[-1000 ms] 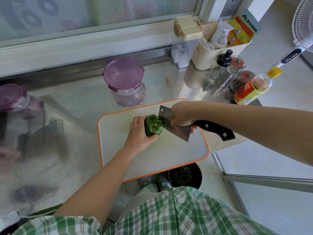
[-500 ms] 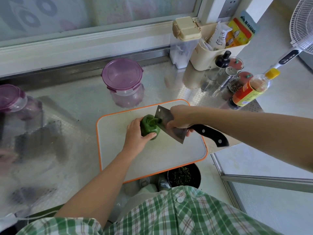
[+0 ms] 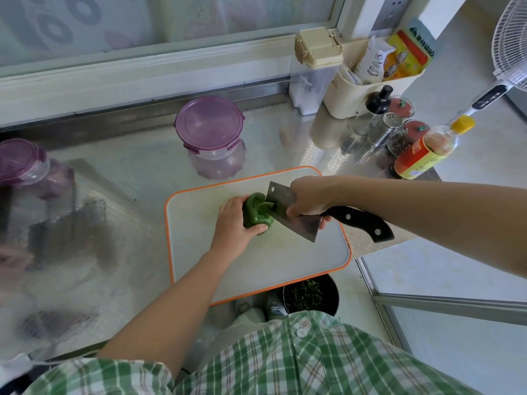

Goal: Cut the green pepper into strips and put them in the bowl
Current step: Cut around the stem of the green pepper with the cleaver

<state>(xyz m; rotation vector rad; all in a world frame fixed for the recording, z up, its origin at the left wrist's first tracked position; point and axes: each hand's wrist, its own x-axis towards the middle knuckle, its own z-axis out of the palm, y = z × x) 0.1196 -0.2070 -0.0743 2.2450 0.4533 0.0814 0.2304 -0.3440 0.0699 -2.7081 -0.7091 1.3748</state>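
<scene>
This is my home kitchen. I stand at a patterned steel counter (image 3: pixel 142 172) under a frosted window (image 3: pixel 199 12). Near me lies an orange-rimmed cutting board (image 3: pixel 256 266) with a green pepper (image 3: pixel 255 216) on it and a cleaver (image 3: pixel 305 228) over it. At the far right stand a cream caddy (image 3: pixel 368 92) of seasoning packets, a shaker (image 3: pixel 392 121), spice jars (image 3: pixel 405 138) and a sauce bottle (image 3: pixel 425 152). Purple-lidded storage containers (image 3: pixel 211 135) sit further left.

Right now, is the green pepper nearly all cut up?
Not nearly. Done: the green pepper sits on the cutting board and looks whole. In hand: the left hand holds it steady while the right hand grips the cleaver, its blade against the stem end. Left: slicing strips, since none lie on the board, and moving them to a bowl I cannot surely pick out.
</scene>
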